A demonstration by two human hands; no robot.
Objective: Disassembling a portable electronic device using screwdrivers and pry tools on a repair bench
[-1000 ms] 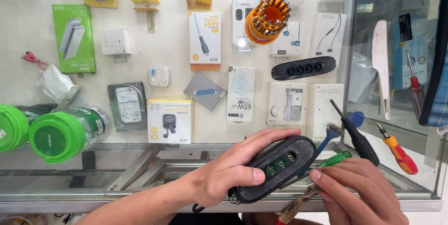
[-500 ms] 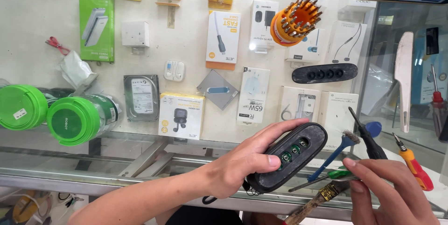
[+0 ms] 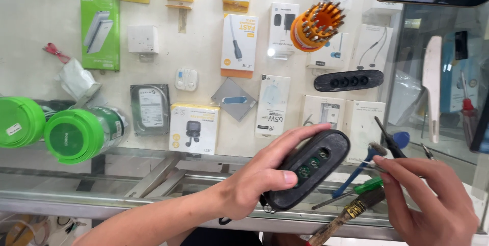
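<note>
A: What changed?
B: The left hand [image 3: 254, 182] has lifted the black case [image 3: 310, 174] slightly, lower centre.
A: Fingers?
B: Wrapped around the case; the right hand [image 3: 428, 200] pinches tweezers [image 3: 369, 164] touching it.

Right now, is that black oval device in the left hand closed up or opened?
Opened. The black oval device has its face off: green circuit parts show in a recess. The left hand grips it; the right hand holds a thin tool to it.

L hand [image 3: 254, 185] grips black device [image 3: 310, 174].
</note>
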